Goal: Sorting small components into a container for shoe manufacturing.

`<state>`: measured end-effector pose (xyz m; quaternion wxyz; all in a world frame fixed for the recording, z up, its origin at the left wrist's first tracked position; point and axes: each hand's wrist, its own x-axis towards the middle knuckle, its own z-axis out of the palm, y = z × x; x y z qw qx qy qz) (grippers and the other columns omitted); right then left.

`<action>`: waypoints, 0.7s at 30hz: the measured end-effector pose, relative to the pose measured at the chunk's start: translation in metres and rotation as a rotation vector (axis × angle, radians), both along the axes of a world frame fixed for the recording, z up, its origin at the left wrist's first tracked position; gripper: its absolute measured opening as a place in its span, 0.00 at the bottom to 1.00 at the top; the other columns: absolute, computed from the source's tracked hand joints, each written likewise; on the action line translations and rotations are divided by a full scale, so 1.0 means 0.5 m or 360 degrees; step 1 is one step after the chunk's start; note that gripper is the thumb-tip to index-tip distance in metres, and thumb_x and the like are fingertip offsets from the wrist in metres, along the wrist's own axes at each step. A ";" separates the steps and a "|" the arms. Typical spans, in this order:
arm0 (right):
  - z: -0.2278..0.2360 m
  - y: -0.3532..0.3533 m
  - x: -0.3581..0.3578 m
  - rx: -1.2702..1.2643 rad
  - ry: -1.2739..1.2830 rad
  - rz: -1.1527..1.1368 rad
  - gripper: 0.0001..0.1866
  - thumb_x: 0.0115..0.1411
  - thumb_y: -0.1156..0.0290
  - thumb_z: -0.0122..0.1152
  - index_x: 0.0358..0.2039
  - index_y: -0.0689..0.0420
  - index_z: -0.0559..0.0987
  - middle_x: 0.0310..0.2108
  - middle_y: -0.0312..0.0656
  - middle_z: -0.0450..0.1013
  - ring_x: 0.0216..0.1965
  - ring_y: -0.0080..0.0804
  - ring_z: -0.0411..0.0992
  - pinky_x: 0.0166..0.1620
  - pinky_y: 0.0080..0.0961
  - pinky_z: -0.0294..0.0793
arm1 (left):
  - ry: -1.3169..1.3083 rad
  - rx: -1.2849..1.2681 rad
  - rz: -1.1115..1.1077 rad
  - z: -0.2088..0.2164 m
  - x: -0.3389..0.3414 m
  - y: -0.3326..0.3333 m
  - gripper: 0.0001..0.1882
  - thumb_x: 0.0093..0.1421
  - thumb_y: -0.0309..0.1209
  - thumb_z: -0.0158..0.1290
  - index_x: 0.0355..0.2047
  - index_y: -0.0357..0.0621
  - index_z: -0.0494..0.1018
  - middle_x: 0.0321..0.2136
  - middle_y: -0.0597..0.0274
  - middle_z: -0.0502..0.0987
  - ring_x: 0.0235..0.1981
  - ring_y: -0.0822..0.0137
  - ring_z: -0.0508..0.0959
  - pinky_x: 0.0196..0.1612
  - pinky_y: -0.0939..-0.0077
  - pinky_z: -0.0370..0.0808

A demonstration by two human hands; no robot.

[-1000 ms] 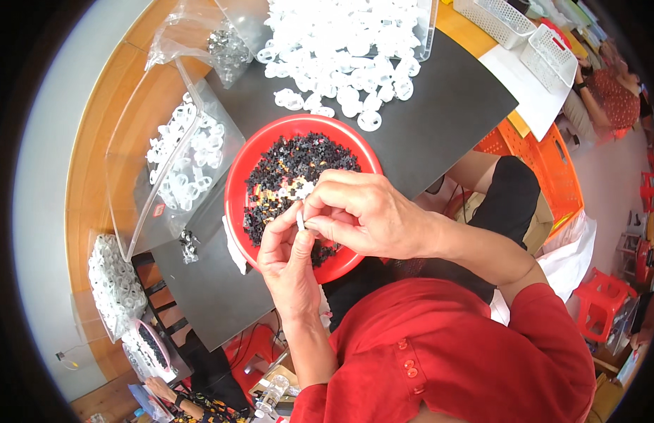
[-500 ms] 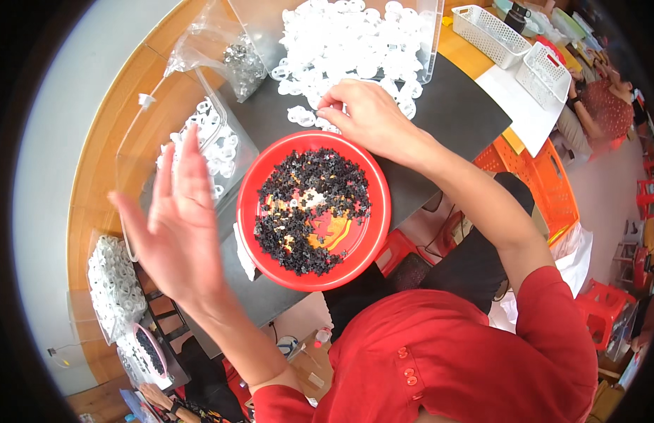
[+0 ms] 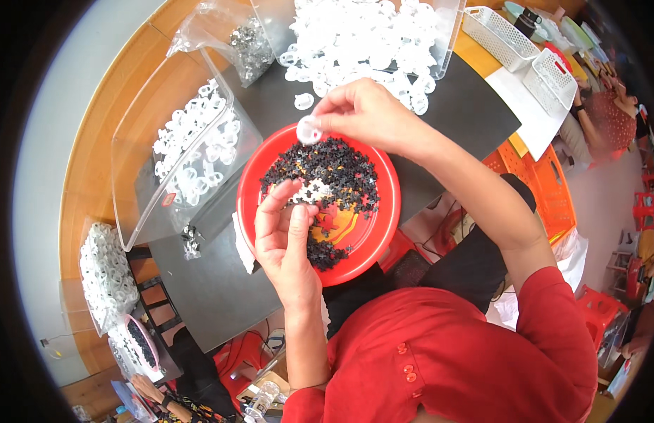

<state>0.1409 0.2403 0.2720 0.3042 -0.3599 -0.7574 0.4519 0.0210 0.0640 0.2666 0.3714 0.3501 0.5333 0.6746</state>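
Note:
My right hand (image 3: 373, 116) pinches a round white plastic piece (image 3: 309, 130) with holes in it, held over the far rim of a red bowl (image 3: 387, 233). Small black cross-shaped pieces (image 3: 334, 166) fill much of the bowl, with a patch of small white pieces (image 3: 314, 190) among them. My left hand (image 3: 285, 236) hangs over the bowl's left side, palm up, its fingers bent and apart; I see nothing held in it. One loose white piece (image 3: 304, 101) lies on the dark table just beyond the bowl.
A clear bin of white pieces (image 3: 369, 42) stands at the far side. Left of the bowl is a clear box (image 3: 130, 190) with more white pieces, and a bag of metal parts (image 3: 251, 53) lies behind it. A small cluster of parts (image 3: 192, 242) sits near the box. Another person's hand (image 3: 147, 386) shows lower left.
My right hand has lifted a white piece off the table and brought it over the bowl's far rim. My left hand has moved right, from above the clear box to over the bowl.

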 end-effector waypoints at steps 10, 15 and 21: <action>0.028 -0.124 0.019 -0.0371 0.0378 0.0366 0.10 0.57 0.74 0.59 0.38 0.66 0.78 0.28 0.39 0.77 0.30 0.19 0.74 0.36 0.16 0.74 | -0.0036 0.0125 -0.0007 0.002 0.040 -0.005 0.27 0.60 0.20 0.52 0.60 0.36 0.59 0.48 0.55 0.73 0.47 0.70 0.75 0.50 0.76 0.72; 0.045 -0.164 0.022 -0.0915 0.0589 0.0410 0.10 0.56 0.73 0.59 0.36 0.66 0.75 0.23 0.39 0.76 0.19 0.17 0.71 0.23 0.14 0.70 | -0.0039 0.0135 0.0120 -0.005 0.040 -0.010 0.24 0.60 0.20 0.51 0.57 0.34 0.63 0.48 0.57 0.72 0.45 0.69 0.75 0.51 0.77 0.70; 0.018 -0.146 0.035 -0.0261 0.0265 0.0047 0.06 0.54 0.73 0.60 0.31 0.62 0.78 0.22 0.40 0.76 0.22 0.24 0.74 0.26 0.22 0.73 | -0.0230 0.0211 0.0151 -0.010 -0.012 -0.021 0.22 0.65 0.30 0.46 0.57 0.33 0.62 0.44 0.59 0.73 0.33 0.77 0.73 0.41 0.83 0.73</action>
